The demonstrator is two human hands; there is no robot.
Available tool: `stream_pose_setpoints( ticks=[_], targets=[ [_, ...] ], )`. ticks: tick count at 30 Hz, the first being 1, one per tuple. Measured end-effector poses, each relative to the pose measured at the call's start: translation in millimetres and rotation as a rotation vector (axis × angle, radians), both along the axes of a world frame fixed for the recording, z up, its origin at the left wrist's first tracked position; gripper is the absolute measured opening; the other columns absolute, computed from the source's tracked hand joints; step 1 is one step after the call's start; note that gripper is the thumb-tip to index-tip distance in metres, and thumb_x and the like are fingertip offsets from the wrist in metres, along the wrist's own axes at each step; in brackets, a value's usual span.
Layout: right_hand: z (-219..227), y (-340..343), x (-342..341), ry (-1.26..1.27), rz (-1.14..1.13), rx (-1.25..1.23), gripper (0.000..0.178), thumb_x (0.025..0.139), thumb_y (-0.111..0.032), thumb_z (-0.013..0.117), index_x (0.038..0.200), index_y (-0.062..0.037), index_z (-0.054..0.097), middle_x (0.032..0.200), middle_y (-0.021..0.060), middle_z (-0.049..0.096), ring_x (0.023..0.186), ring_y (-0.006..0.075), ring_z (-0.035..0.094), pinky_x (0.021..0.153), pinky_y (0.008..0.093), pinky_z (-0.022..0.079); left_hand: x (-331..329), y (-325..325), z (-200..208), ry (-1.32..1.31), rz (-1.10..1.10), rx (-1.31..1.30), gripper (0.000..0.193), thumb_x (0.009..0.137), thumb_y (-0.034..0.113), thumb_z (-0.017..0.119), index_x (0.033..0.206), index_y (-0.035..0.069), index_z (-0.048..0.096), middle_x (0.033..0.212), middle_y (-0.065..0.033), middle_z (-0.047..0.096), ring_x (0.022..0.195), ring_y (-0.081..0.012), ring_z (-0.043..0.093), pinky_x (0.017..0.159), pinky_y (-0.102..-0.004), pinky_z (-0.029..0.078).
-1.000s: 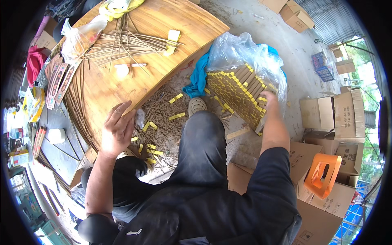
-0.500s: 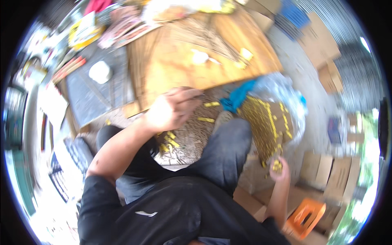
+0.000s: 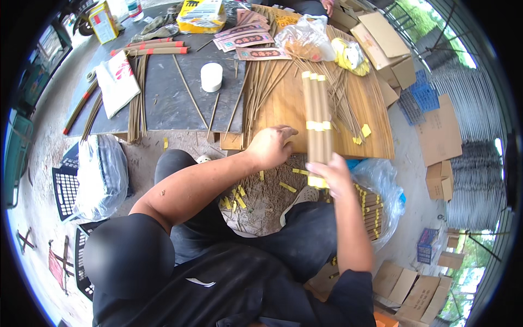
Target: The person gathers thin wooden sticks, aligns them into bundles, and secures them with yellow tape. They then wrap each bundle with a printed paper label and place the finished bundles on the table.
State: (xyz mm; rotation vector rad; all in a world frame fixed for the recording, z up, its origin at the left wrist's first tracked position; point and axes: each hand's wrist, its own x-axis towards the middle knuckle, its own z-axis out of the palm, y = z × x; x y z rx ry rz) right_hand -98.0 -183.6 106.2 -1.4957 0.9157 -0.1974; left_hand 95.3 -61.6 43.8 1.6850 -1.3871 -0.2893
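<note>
My right hand (image 3: 334,175) grips the lower end of a bundle of brown incense sticks (image 3: 317,103). Yellow paper bands wrap the bundle at both ends and the middle, and it stands nearly upright over the wooden board's front edge. To its left, my left hand (image 3: 269,147) hovers by that edge, fingers loosely bent and apart, with nothing visible in them. Loose sticks (image 3: 340,87) lie on the board (image 3: 272,117) beyond. Right of my knee, a stack of yellow-banded bundles (image 3: 371,210) sits in a clear plastic bag (image 3: 389,185), partly hidden by my right forearm.
A white round tub (image 3: 211,77) and several sticks rest on the dark tabletop (image 3: 169,109). Printed packets (image 3: 256,40) and a knotted plastic bag (image 3: 306,38) lie farther back. Yellow scraps (image 3: 238,196) litter the floor between my feet. Cardboard boxes (image 3: 438,131) stand at the right.
My right hand has come from the lower right up to the board's front edge, now carrying the banded bundle. My left hand has moved slightly right. The view has shifted.
</note>
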Motion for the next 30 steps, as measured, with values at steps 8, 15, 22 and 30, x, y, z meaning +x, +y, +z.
stream_pose_setpoints(
  ticks=[8,15,22,30],
  targets=[
    [-44.6,2.9,75.2,0.213,0.149,-0.335,0.042,0.081,-0.019,0.081,0.113,0.0036,0.065,0.103,0.0123,0.074,0.096,0.0212,0.072,0.084,0.0367,0.056,11.4,1.4,-7.7,0.065,0.142,0.158,0.044,0.088,0.017,0.059,0.127,-0.003,0.063,0.113,-0.0266,0.07,0.105,-0.041,0.068,0.095,-0.0454,0.054],
    [-5.3,6.8,87.9,0.612,0.371,-0.781,0.074,0.085,-0.056,0.073,0.116,0.0096,0.061,0.111,0.0315,0.07,0.11,0.0441,0.068,0.093,0.0473,0.053,15.4,-11.7,-13.7,0.034,0.189,0.158,0.04,0.09,0.02,0.06,0.122,-0.002,0.064,0.112,-0.0245,0.069,0.101,-0.0406,0.069,0.091,-0.0467,0.056],
    [-17.5,-27.5,66.6,0.45,0.393,-0.806,0.069,0.094,-0.055,0.065,0.118,0.0096,0.062,0.104,0.0315,0.071,0.103,0.0438,0.07,0.09,0.0481,0.054,15.7,-26.2,1.5,0.051,0.29,0.292,0.044,0.092,0.027,0.065,0.125,-0.001,0.061,0.103,-0.0261,0.07,0.091,-0.0424,0.07,0.083,-0.0479,0.058],
    [-28.2,-31.4,64.8,0.361,0.249,-0.619,0.055,0.097,-0.039,0.061,0.127,0.007,0.063,0.104,0.0296,0.072,0.101,0.0438,0.07,0.089,0.0462,0.054,18.7,-44.9,2.6,0.042,0.315,0.233,0.053,0.091,0.03,0.07,0.131,-0.001,0.056,0.112,-0.028,0.064,0.096,-0.043,0.069,0.085,-0.0476,0.058]
  ],
)
